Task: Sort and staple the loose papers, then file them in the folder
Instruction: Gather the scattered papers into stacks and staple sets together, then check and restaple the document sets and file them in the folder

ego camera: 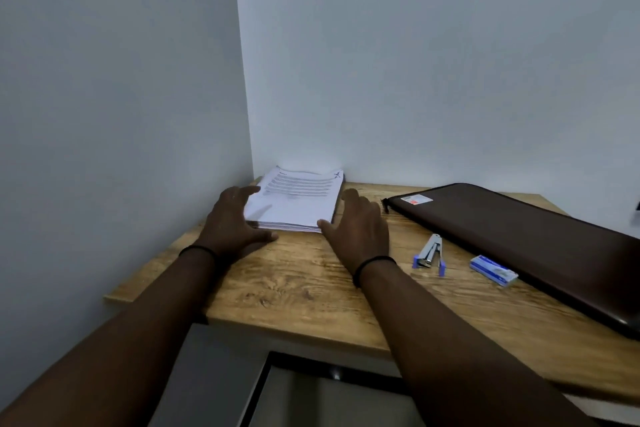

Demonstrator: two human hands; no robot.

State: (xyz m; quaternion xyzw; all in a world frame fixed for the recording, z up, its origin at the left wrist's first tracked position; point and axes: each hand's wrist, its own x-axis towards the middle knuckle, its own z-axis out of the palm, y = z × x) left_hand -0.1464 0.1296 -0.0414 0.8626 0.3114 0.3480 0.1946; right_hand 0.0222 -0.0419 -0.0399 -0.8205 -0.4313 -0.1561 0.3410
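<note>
A stack of printed white papers [298, 199] lies in the far left corner of the wooden table [311, 291]. My left hand [232, 222] lies against the stack's left side, fingers spread, thumb near its front edge. On the stack's right side sits my right hand [356, 227] with straight fingers and the thumb touching the front right corner. A dark brown zip folder [519, 239] lies shut on the right. Between hand and folder lie a blue and silver stapler [430, 251] and a small blue box of staples [493, 270].
White walls meet right behind the papers, hemming in the table's corner. The table's front edge runs diagonally across the lower view, with grey floor and a dark frame below it. Bare wood shows between my forearms.
</note>
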